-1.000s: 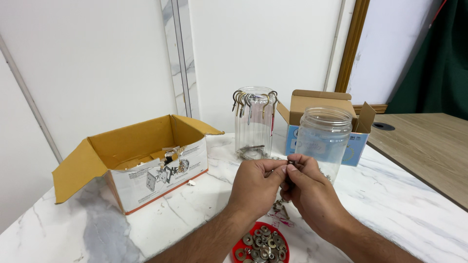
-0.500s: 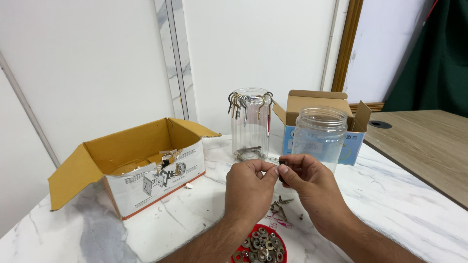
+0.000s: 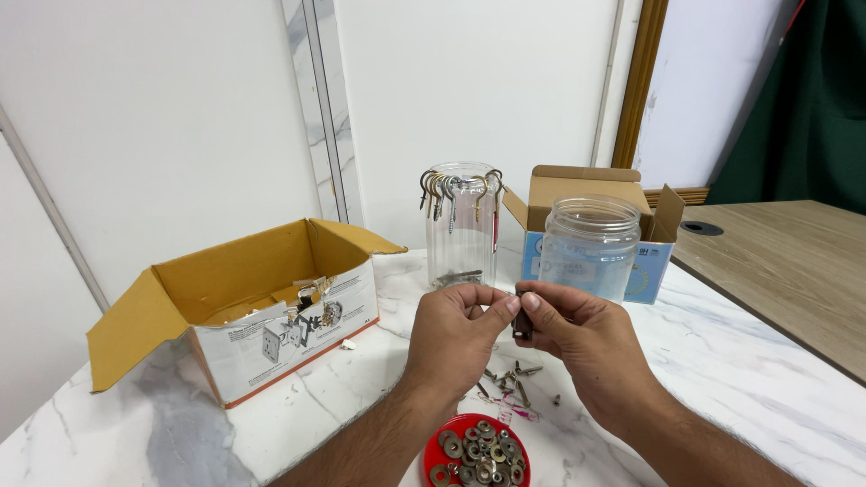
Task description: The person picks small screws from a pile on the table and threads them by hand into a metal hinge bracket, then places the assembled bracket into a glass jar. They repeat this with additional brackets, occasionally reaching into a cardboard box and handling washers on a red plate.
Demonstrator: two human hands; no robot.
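Note:
My left hand and my right hand meet fingertip to fingertip above the marble table. Between them they pinch a small dark metal piece, mostly hidden by the fingers. Loose screws lie on the table just below the hands. A red lid full of metal washers sits nearer to me, under my left wrist. Behind the hands stand a tall clear jar with hooks hung on its rim and a shorter clear jar.
An open cardboard box with hardware inside stands at the left. A smaller open blue and brown box sits behind the short jar. A wooden table adjoins on the right. White walls close off the back.
Both hands have stayed together, shifting only slightly on the small piece. The view has tilted up a little, so the red lid sits lower in the picture.

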